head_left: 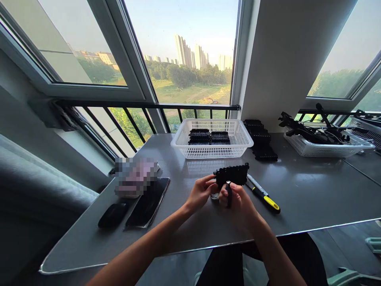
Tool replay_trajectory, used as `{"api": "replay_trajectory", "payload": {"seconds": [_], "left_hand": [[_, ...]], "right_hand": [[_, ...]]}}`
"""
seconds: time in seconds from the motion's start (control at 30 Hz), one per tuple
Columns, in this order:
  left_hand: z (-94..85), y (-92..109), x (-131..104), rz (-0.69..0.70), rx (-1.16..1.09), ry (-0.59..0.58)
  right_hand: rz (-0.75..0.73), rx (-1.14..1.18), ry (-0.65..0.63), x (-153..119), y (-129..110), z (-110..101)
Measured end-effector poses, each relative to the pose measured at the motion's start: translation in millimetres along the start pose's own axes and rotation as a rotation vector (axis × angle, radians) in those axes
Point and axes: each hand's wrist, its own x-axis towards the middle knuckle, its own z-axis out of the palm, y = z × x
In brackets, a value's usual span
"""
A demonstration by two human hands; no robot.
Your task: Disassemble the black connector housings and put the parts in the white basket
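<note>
A black plastic part [233,174] with a toothed edge is held up over the table's middle. My left hand [202,193] grips its left end between thumb and fingers. My right hand [242,200] is closed around a small black-handled tool [229,195] with a shiny tip, just below the part; its exact kind is hard to make out. Partly hidden behind my hands is a small whitish round thing [214,196]. To the right lie a yellow-and-black handled tool [269,201] and a slim white pen-like stick [257,184], side by side.
A white plastic basket [212,151] holding several black parts stands at the back, beside stacked black parts [262,143]. Another white basket [321,149] with black pieces and wires sits far right. A dark tablet-like slab [149,202] and a black mouse [113,215] lie left.
</note>
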Motion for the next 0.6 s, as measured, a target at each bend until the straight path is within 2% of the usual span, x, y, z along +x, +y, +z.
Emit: {"api": "replay_trajectory", "payload": {"seconds": [0.13, 0.27, 0.4, 0.6], "left_hand": [[-4.8, 3.4, 4.3, -0.094, -0.181, 0.121], [-6.9, 10.5, 5.3, -0.145, -0.248, 0.109], [-2.2, 14.7, 1.8, -0.160, -0.198, -0.008], [6.0, 12.4, -2.7, -0.092, -0.136, -0.127]], "right_hand": [[-0.205, -0.166, 0.257, 5.7, -1.6, -17.0], [-0.412, -0.297, 0.501, 15.0, 1.8, -34.3], [-0.476, -0.356, 0.587, 20.7, 7.2, -38.1], [-0.543, -0.427, 0.637, 22.3, 11.2, -42.2]]}}
